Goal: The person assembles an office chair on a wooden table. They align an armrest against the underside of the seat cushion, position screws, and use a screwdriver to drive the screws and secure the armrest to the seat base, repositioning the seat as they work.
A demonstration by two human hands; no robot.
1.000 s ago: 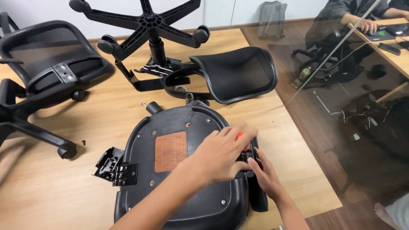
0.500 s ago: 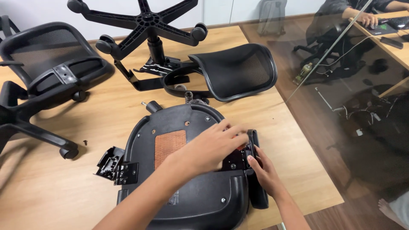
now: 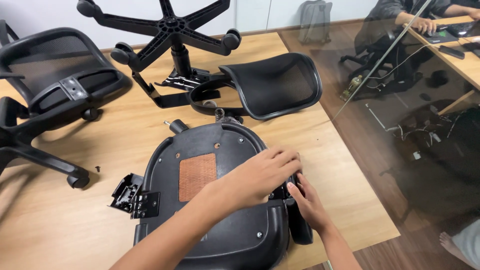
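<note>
A black chair seat (image 3: 200, 220) lies upside down on the wooden table (image 3: 60, 225), with a brown patch (image 3: 197, 175) in its middle. My left hand (image 3: 260, 175) reaches across the seat, palm down, fingers curled over the black armrest bracket (image 3: 280, 192) at its right edge. My right hand (image 3: 306, 200) comes up from below and grips the black armrest (image 3: 300, 227) beside that bracket, fingertips touching the left hand's fingers. A second bracket (image 3: 132, 197) sticks out on the seat's left side.
A mesh backrest (image 3: 275, 82) and a five-star wheeled base (image 3: 170, 27) lie at the back of the table. An assembled office chair (image 3: 45, 95) lies at the left. A small screw (image 3: 97, 169) sits near it. Another person works at a desk (image 3: 450, 45) beyond the table's right edge.
My left hand has slid right along the seat to its edge bracket. A small red thing seen by its fingers one second ago is out of sight. The right hand stays at the armrest.
</note>
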